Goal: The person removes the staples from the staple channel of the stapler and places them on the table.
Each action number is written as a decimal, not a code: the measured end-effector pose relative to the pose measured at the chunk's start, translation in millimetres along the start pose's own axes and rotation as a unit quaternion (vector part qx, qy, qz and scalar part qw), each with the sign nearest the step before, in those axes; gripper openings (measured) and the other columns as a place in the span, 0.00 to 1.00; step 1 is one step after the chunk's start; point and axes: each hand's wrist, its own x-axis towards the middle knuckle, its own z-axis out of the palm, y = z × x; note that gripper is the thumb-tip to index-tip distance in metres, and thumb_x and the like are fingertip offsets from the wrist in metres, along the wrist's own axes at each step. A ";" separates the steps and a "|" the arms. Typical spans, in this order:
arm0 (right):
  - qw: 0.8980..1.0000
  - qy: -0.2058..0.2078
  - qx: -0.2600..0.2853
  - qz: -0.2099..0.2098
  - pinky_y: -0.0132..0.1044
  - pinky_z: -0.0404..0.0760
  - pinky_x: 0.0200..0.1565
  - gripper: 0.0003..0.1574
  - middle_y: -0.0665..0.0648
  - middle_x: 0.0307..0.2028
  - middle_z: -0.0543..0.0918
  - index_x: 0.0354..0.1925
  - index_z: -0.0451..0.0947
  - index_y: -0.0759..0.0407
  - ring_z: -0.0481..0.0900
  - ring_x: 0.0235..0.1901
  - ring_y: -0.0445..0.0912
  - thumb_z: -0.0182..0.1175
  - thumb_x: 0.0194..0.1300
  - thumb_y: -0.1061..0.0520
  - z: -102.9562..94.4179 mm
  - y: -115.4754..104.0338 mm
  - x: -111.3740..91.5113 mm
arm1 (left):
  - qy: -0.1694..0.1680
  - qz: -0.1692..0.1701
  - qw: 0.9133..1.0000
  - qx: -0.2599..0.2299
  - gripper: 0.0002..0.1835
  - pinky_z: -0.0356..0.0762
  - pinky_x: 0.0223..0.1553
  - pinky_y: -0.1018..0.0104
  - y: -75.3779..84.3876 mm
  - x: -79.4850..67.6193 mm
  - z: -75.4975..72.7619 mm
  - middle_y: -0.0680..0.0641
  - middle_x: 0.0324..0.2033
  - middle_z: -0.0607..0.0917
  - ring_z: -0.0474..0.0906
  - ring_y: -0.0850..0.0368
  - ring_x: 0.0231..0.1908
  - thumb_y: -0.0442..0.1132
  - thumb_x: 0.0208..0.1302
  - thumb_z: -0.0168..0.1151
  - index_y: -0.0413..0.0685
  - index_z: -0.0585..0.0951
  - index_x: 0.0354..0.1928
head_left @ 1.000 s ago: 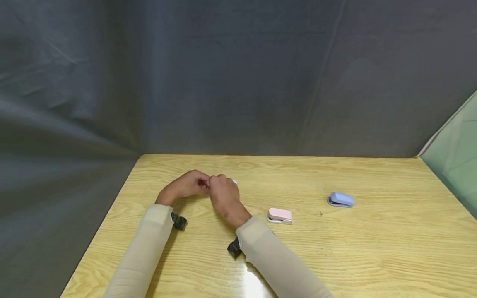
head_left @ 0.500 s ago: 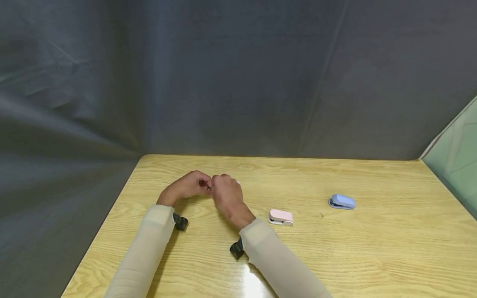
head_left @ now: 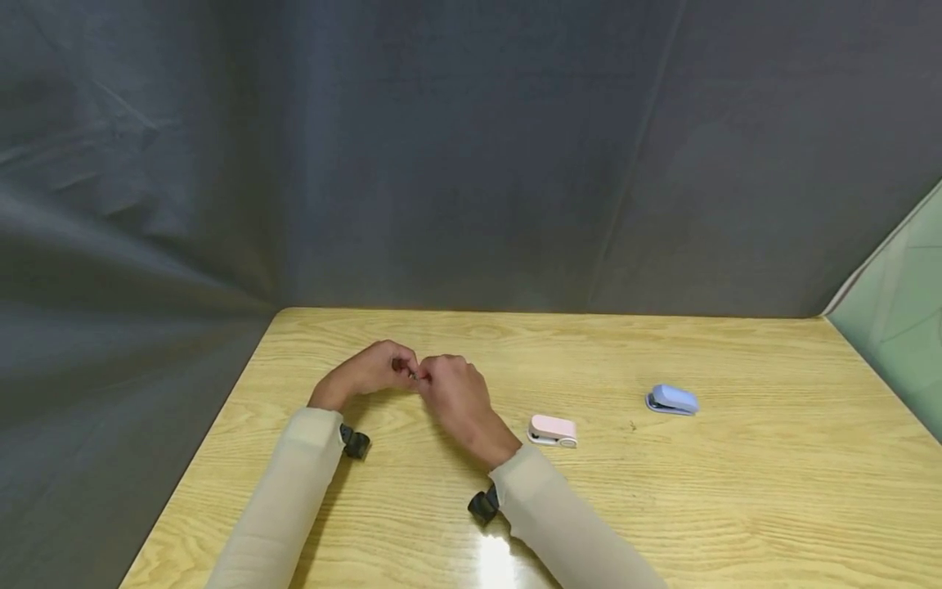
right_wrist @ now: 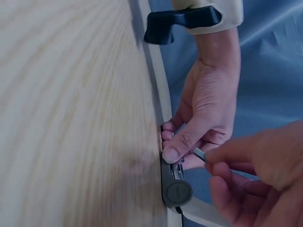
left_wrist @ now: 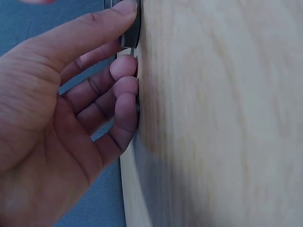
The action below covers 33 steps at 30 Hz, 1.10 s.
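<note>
My left hand [head_left: 371, 370] grips a small stapler [right_wrist: 178, 193], its thumb pressed along the base, low over the table. In the right wrist view the stapler is opened up: a grey base with a round hinge end, a metal channel, and a pale top arm [right_wrist: 203, 213] swung away from it. Between thumb and forefinger my right hand [head_left: 459, 401] pinches a small silvery metal strip [right_wrist: 200, 154], which looks like a strip of staples, close to the channel. The dark end of the stapler [left_wrist: 132, 34] shows under the left thumb in the left wrist view.
A pink stapler [head_left: 553, 429] lies on the wooden table [head_left: 773, 458] to the right of my right hand. Farther right lies a blue stapler [head_left: 673, 398]. A dark curtain [head_left: 471, 164] hangs behind the table and along its left side.
My right hand has moved slightly right and toward me, its wrist swinging outward. The white bit visible beyond its knuckles before is out of sight now. The left hand stays nearly in place.
</note>
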 end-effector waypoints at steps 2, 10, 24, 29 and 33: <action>1.000 -0.010 0.012 0.000 0.33 0.75 0.25 0.07 0.47 0.28 0.86 0.33 0.89 0.53 0.74 0.22 0.37 0.67 0.69 0.62 -2.9 1.7 -4.5 | -0.002 0.003 1.000 0.003 0.04 0.72 0.36 0.62 0.1 -0.6 0.2 0.50 0.29 0.83 0.70 0.57 0.28 0.30 0.69 0.68 0.46 0.87 0.36; 0.996 -0.071 0.045 0.002 0.38 0.80 0.31 0.05 0.48 0.34 0.88 0.36 0.90 0.54 0.81 0.29 0.40 0.68 0.67 0.62 -14.4 7.5 -18.8 | 0.007 -0.006 1.000 0.010 0.03 0.70 0.33 0.61 -0.1 -2.1 0.1 0.50 0.27 0.82 0.69 0.56 0.27 0.35 0.64 0.74 0.46 0.87 0.35; 0.985 -0.148 0.081 -0.019 0.37 0.79 0.35 0.10 0.44 0.25 0.83 0.27 0.86 0.55 0.76 0.26 0.39 0.68 0.60 0.68 -16.0 23.3 -28.8 | 0.017 0.001 1.000 -0.003 0.03 0.67 0.31 0.64 -1.2 -2.7 3.3 0.49 0.25 0.80 0.68 0.57 0.26 0.34 0.65 0.73 0.44 0.87 0.37; 0.984 -0.157 0.084 -0.017 0.36 0.79 0.34 0.12 0.45 0.26 0.84 0.27 0.87 0.55 0.76 0.26 0.38 0.65 0.58 0.70 -16.0 29.6 -31.5 | 0.018 -0.004 1.000 0.004 0.03 0.68 0.32 0.64 0.9 -2.5 3.5 0.49 0.25 0.80 0.68 0.57 0.26 0.34 0.64 0.74 0.45 0.87 0.36; 0.984 -0.155 0.085 -0.016 0.36 0.78 0.33 0.11 0.45 0.25 0.84 0.27 0.87 0.55 0.76 0.25 0.38 0.65 0.59 0.70 -15.9 31.4 -32.4 | 0.018 -0.008 1.000 0.004 0.03 0.68 0.32 0.64 1.5 -3.0 2.5 0.50 0.25 0.80 0.68 0.57 0.26 0.34 0.63 0.74 0.46 0.87 0.35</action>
